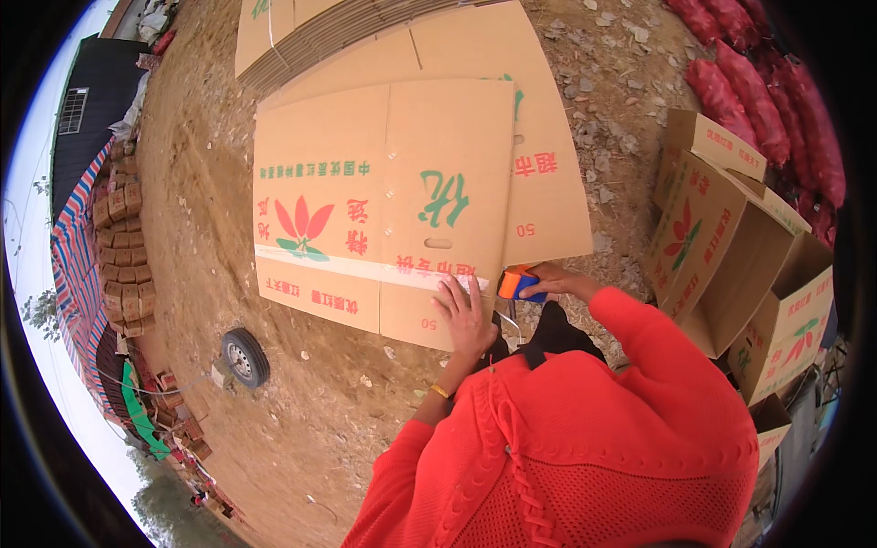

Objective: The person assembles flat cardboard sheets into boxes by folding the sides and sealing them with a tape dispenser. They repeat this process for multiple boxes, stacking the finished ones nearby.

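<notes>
Dirt (pixel 192 201) underfoot, littered with pale scraps toward the right. Red sacks (pixel 749 91) heaped at upper right, well apart from the work. Open cartons (pixel 699 237) at right, the nearest gaping; they look likely to crowd a wide swing of the right arm. Stack (pixel 338 36) of flattened cartons at the far end, closing off that side. Carton (pixel 320 119), flattened, directly ahead of the wearer, overlapping a lower carton (pixel 553 210), which probably gives it a firmer bed. Wheel (pixel 245 357) on the dirt at left, apart from the carton and not in the way. Of the hands, the left (pixel 466 315) is palm down, fingers spread on the carton's near right corner, presumably to steady the sheet and pin the tape. The right (pixel 559 279) grips an orange-and-blue dispenser (pixel 523 284) just beside the carton's right edge, a spot that seems to suit finishing at the edge. Strip (pixel 365 268) of whitish tape crosses the carton's near part, from its left edge to the left fingertips.
</notes>
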`<control>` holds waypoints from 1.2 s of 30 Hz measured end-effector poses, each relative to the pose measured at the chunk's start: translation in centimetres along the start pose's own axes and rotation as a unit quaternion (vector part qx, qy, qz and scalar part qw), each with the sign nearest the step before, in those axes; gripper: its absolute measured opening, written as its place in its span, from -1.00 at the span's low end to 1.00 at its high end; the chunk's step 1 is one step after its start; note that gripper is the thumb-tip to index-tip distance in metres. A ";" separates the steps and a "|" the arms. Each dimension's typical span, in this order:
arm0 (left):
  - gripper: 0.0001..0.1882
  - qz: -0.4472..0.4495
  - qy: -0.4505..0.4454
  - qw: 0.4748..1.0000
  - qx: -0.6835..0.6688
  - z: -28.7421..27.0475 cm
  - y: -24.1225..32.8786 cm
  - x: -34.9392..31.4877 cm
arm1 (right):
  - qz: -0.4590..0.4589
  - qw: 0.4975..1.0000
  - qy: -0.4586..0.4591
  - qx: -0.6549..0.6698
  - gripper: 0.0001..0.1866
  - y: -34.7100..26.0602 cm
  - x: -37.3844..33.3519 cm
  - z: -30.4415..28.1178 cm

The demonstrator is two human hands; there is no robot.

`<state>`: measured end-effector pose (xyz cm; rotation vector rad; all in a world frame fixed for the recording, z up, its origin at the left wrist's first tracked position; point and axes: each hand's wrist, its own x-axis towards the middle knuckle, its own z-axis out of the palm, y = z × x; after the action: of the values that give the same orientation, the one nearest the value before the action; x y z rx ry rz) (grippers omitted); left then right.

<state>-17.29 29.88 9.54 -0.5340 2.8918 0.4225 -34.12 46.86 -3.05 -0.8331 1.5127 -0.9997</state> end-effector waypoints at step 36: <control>-0.31 -0.029 0.124 0.983 0.135 3.9 1.6 4.2 | 0.242 0.926 0.105 -0.270 -0.13 -7.5 -9.5 0.8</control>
<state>-21.30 31.19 5.39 -0.6644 3.0871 -0.0516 -31.80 52.32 7.59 -0.6779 2.0970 -0.3065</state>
